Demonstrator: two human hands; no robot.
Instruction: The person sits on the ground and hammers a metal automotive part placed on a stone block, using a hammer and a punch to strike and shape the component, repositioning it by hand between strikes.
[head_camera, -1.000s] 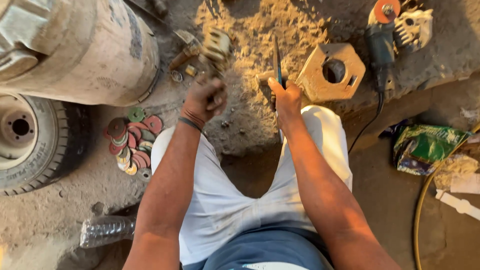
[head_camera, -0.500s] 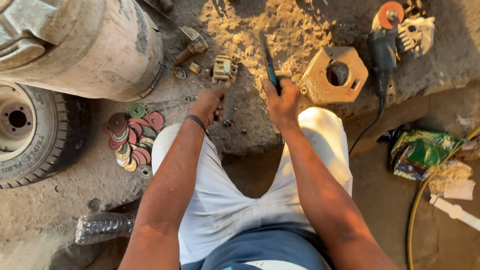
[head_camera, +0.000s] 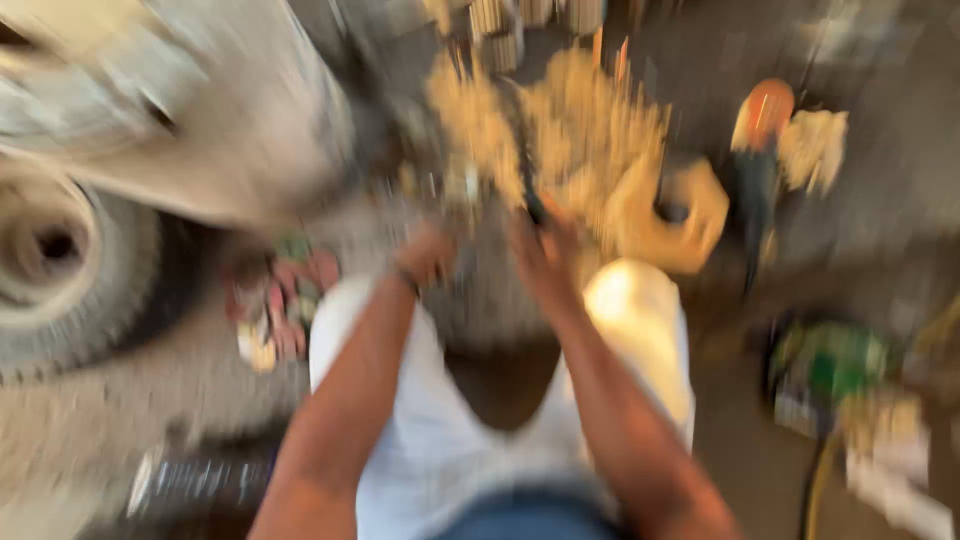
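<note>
View heavily blurred. A dark thin tool (head_camera: 522, 170) is gripped by the right hand (head_camera: 545, 255), above the knees, over sandy ground (head_camera: 560, 120). The left hand (head_camera: 428, 255) is seen beside it; its grip cannot be told. A hexagonal block (head_camera: 680, 215) lies just right.

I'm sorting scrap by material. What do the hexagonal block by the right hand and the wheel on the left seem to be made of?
The picture is badly blurred, so only loosely. The hexagonal block looks like tan, matt wood or board with a round hole. The wheel seems a black rubber tyre around a pale, dusty metal hub.
</note>
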